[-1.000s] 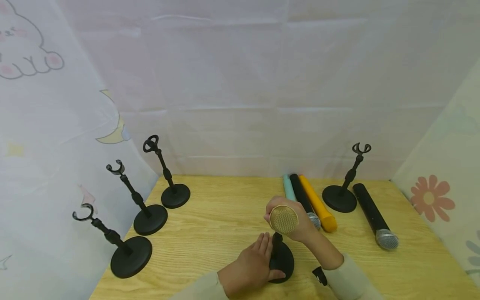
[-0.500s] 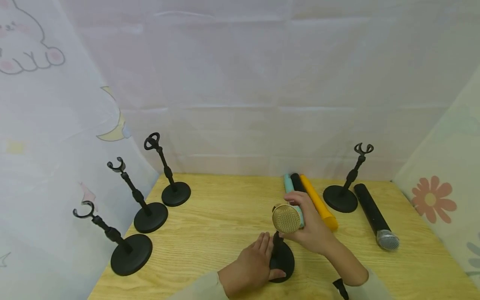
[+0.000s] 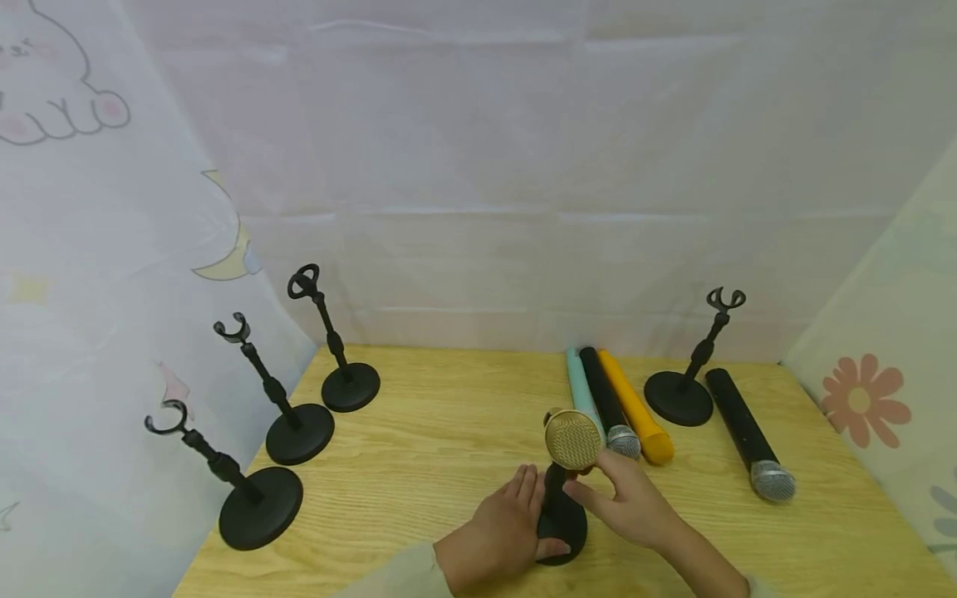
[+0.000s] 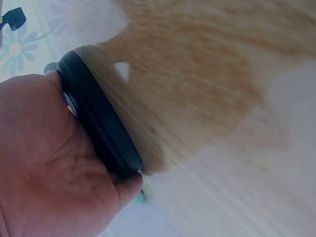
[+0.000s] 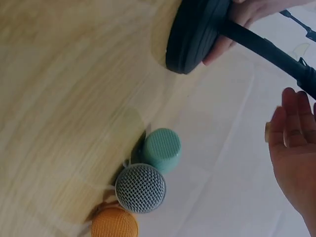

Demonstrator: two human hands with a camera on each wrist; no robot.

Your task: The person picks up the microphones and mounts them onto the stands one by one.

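Observation:
In the head view a microphone with a gold mesh head (image 3: 573, 440) sits at the top of a black stand, its body mostly hidden behind the head. My left hand (image 3: 503, 525) lies with straight fingers along the left side of the stand's round base (image 3: 564, 531), thumb across its front; the left wrist view shows the base's rim (image 4: 101, 113) against the palm. My right hand (image 3: 628, 498) is just right of the stand's upper part, fingertips partly hidden under the mesh head. Its fingers look extended beside the stand's shaft (image 5: 266, 49) in the right wrist view.
Behind the right hand lie a teal microphone (image 3: 581, 382), a black one (image 3: 604, 390) and an orange one (image 3: 635, 407). Farther right are a microphone stand (image 3: 678, 399) and another black microphone (image 3: 748, 428). Three bare stands, including the nearest stand (image 3: 260, 508), line the left edge.
My right hand has let go of the gold-headed microphone, swung out to the right, then come down beside the stand's upper part. My left hand has stayed on the base.

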